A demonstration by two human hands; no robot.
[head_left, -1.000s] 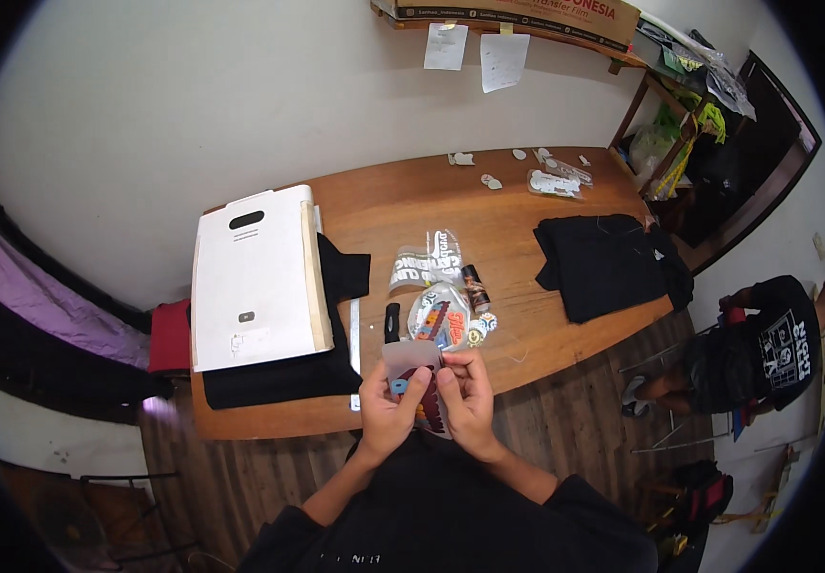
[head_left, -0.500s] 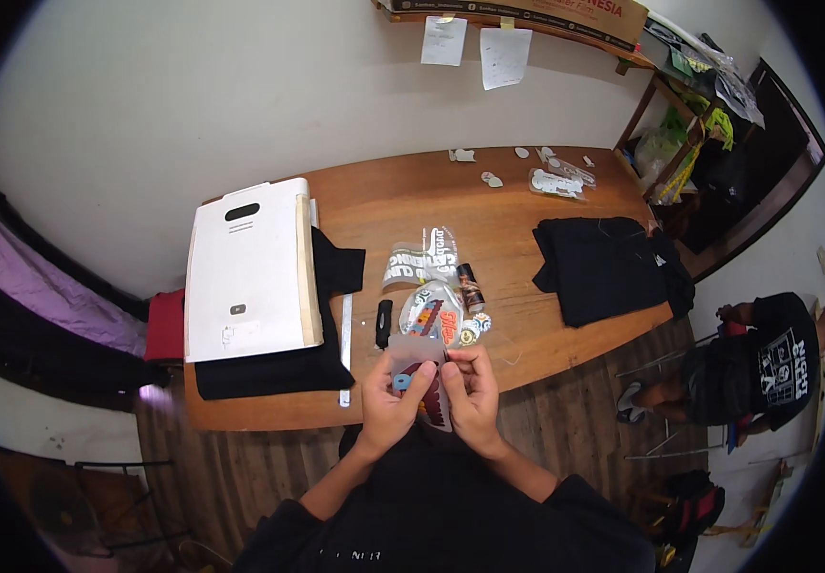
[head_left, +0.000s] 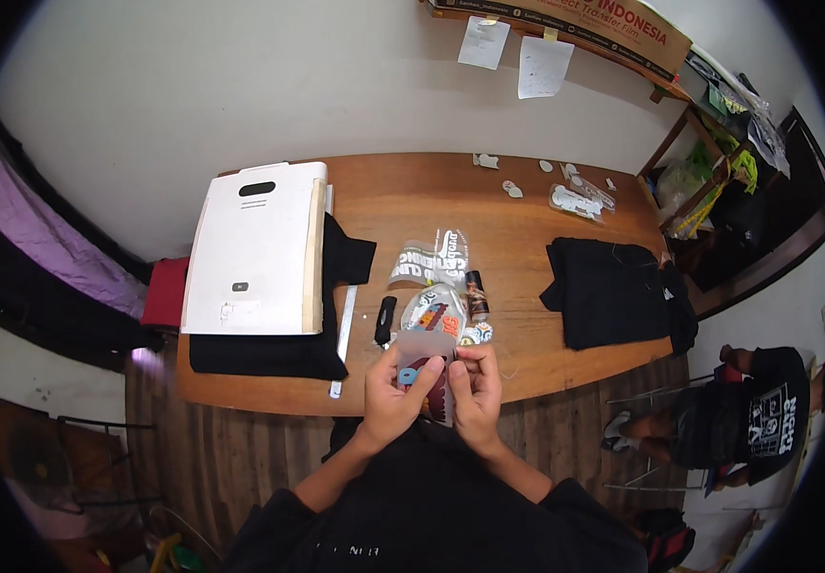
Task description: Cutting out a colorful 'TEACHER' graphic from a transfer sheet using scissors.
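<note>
Both my hands hold a small clear film sheet with coloured printed designs (head_left: 428, 368) above the near edge of the wooden table (head_left: 527, 248). My left hand (head_left: 391, 396) pinches its left side, thumb on a blue patch. My right hand (head_left: 475, 387) grips its right edge. Just beyond lie more printed film pieces (head_left: 436, 310), a curled transparent film with white lettering (head_left: 428, 263), a small dark bottle (head_left: 475, 294) and a black marker-like object (head_left: 385, 320).
A white heat press (head_left: 255, 248) sits on a black garment (head_left: 336, 277) at the table's left, with a ruler (head_left: 343, 334) beside it. A folded black shirt (head_left: 613, 291) lies at right. Small cutouts (head_left: 575, 201) rest at the far edge. Another person (head_left: 747, 420) sits on the floor at right.
My hands have stayed at the table's near edge with the film sheet; the fingers shifted slightly on it. The view tilted a little.
</note>
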